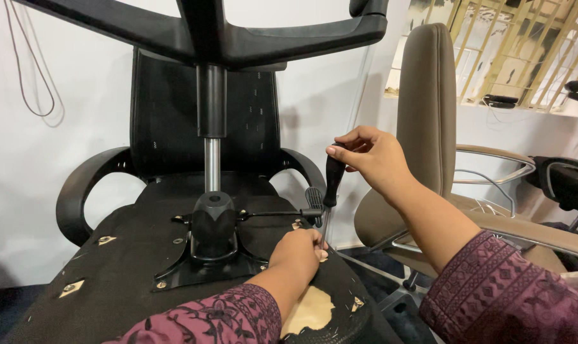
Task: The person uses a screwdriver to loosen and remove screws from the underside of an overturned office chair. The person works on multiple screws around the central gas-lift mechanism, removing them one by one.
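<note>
Black plastic fills my right hand (373, 158): my fingers wrap tight around the screwdriver (331, 191) handle, right of centre frame, its shaft pointing down. My left hand (297, 253) closes narrowly around the tip, steadying it at the edge of the metal mounting plate (174, 271) on the upturned seat underside (117, 261). I judge the step in hand to be seating the tip on a screw; my fingers hide the screw itself. A turn next would call for the shaft kept upright and firm downward pressure. The lever (276, 213) runs just beside the handle and could crowd my wrist. Behind stand the gas cylinder (211, 127), an armrest (85, 185), and a beige chair (429, 114) at right.
</note>
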